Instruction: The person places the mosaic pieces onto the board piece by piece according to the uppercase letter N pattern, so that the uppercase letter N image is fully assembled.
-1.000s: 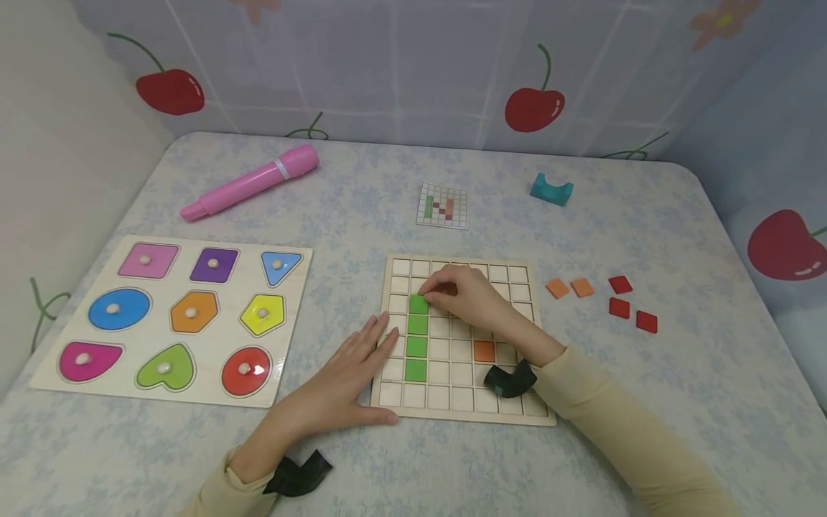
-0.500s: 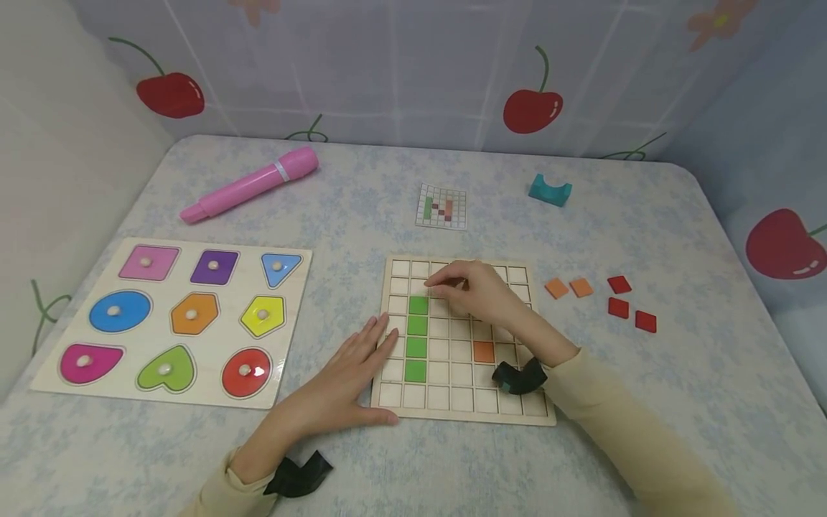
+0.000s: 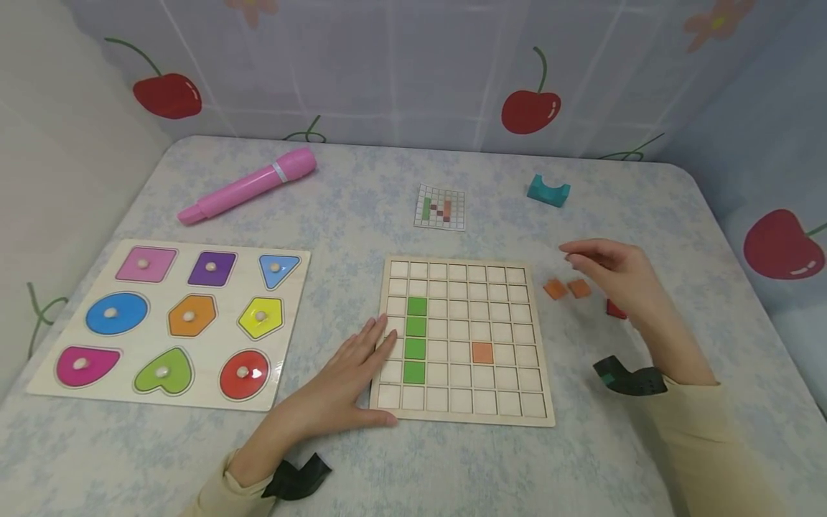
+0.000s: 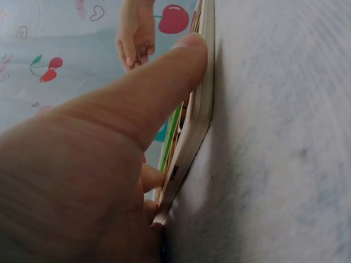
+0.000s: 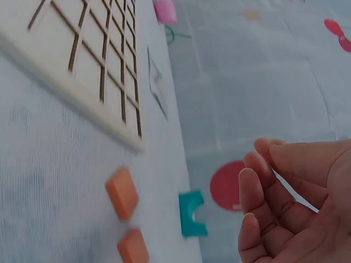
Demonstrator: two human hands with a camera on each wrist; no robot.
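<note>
In the head view, my left hand lies spread with straight fingers at the left edge of a wooden grid board. Its thumb is at the board's side in the left wrist view. The grid holds a column of several green square tiles and one orange tile. My right hand hovers right of the board, fingers loosely bent, nothing showing between them. Close by it lie two loose orange tiles. Partly covered by that hand is a red tile; other red tiles are hidden.
A small printed grid card lies behind the board. To its right stands a teal arch-shaped block. At the left are a knobbed shape puzzle and a pink marker-like object. A curtain with cherries hangs behind the table.
My right hand has let go of the top green tile, lifted off the board and swung right to above the loose tiles. The left hand has stayed at the board's edge.
</note>
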